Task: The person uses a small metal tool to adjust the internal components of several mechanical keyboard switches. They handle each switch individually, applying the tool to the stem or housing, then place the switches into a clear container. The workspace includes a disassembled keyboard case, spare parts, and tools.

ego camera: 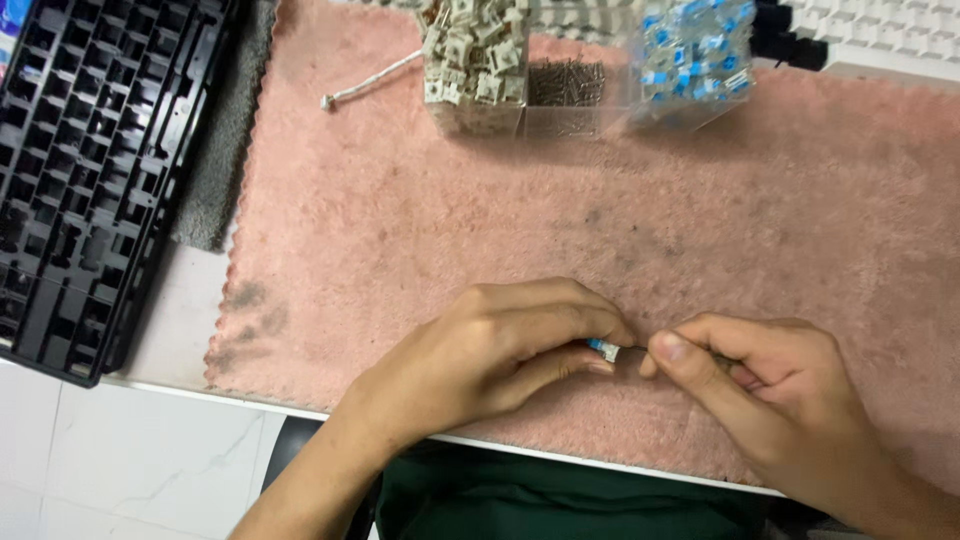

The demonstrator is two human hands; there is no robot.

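I see one small blue-and-white switch (pixel 604 349) pinched at the fingertips of my left hand (pixel 500 345), low over the pink mat (pixel 400 220) near its front edge. Only its tip shows, pointing right. A thin metal pin (pixel 634 349) juts from it toward my right hand (pixel 760 385), whose thumb touches it.

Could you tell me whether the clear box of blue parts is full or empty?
Full: the clear box is heaped with blue parts to the top.
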